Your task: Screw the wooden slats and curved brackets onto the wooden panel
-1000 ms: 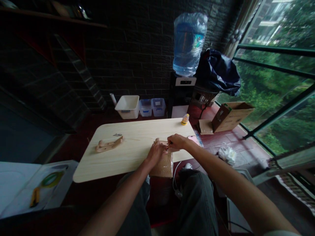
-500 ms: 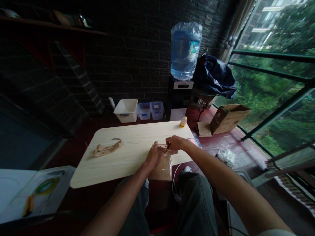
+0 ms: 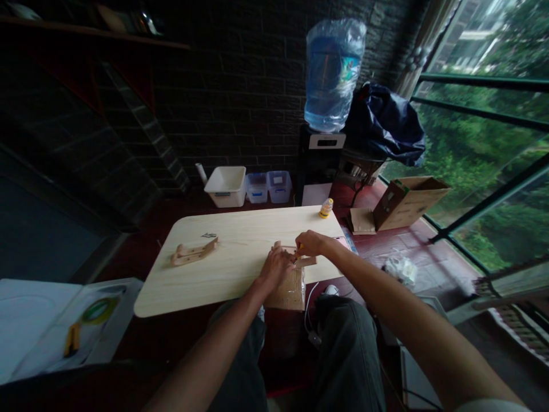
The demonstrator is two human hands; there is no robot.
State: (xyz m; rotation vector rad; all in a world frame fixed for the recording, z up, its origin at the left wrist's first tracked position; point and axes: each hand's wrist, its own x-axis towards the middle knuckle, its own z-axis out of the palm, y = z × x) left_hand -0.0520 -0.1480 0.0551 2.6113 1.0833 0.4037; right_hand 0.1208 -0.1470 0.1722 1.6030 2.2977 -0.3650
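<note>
Turned the small yellow-and-black hand tool (image 3: 301, 246) within the right hand (image 3: 310, 243) since the earlier frame, now showing yellow near the top after showing black. Gripping this tool in closed, curled right fingers, right over a light wooden piece (image 3: 306, 261) with a flat bar. Resting the left hand (image 3: 281, 264) on the same piece with bent fingers (pinching or only steadying, cannot tell), close to the tool's lower end. Can see brown cardboard packaging with shiny clear tape (image 3: 288, 293) beneath the wooden piece, reaching past the near edge of the pale wood-topped table (image 3: 240, 229). Can also see a second, curved light wooden piece (image 3: 195, 253) towards the table's left end, small dark metal parts (image 3: 209, 235) just beyond, a clear bottle with a yellow base (image 3: 326, 209) at the far right corner, and a pink-screened phone (image 3: 343, 242) partly behind the right forearm
</note>
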